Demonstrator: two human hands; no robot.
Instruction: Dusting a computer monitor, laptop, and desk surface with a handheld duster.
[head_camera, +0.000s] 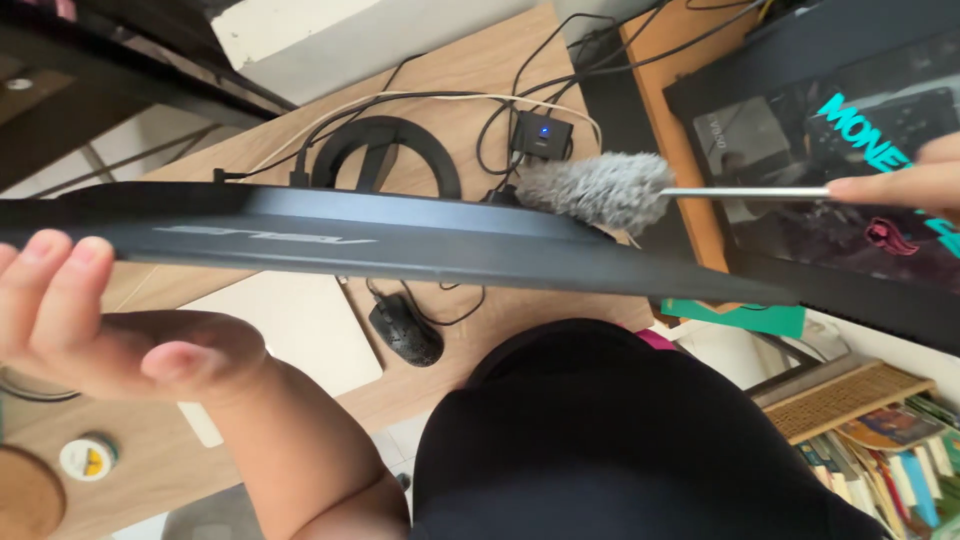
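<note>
I look down on the top edge of a dark curved monitor (400, 245) that runs across the view. My left hand (100, 320) grips its left end, fingers on the back and thumb on the near side. My right hand (915, 185) at the right edge pinches a thin metal rod that ends in a grey fluffy duster (598, 187). The duster head rests against the monitor's back edge, right of the middle.
A ring-shaped monitor stand base (385, 150), a small black hub (541, 135) with a blue light and several cables lie on the wooden desk (470, 60). A black mouse (407, 330) and pale mat sit nearer me. Books (885, 450) fill the lower right.
</note>
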